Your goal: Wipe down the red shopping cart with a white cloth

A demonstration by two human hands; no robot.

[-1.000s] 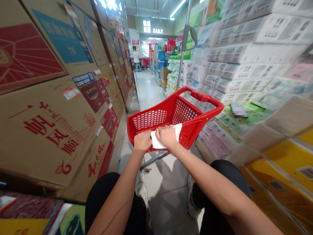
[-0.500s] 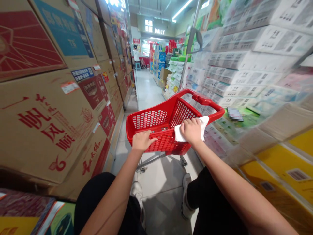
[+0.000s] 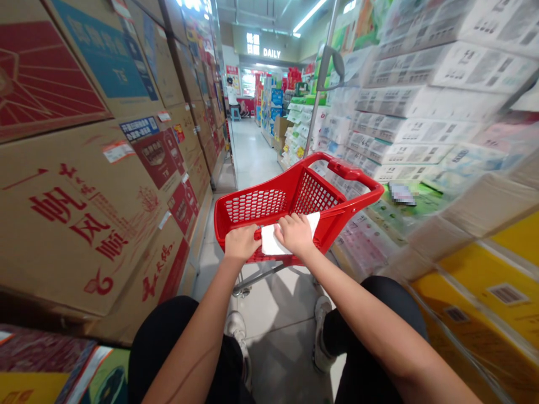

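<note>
A red plastic shopping cart (image 3: 256, 205) stands sideways before me, its handle up at the right and mesh walls on its sides. My left hand (image 3: 243, 242) is wrapped over the near rim toward the cart's left end. With its fingers curled over the same rim, my right hand (image 3: 295, 234) presses a white cloth (image 3: 272, 240) against the near wall. The cloth drapes over the rim and reaches close to my left fingers. The cart's inside shows bare red plastic; the palm sides of both hands are hidden.
Large cardboard boxes (image 3: 84, 207) are stacked along the left. At right are piles of white wrapped packs (image 3: 421, 123), yellow boxes (image 3: 497, 297) and a pixelated flat item (image 3: 402, 193). A grey-handled pole (image 3: 330, 67) rises behind the cart. A person (image 3: 233, 94) is far down the aisle.
My right hand has slid the white cloth leftward along the near rim, away from the handle end and close to my left hand. The left hand keeps its hold on the rim.
</note>
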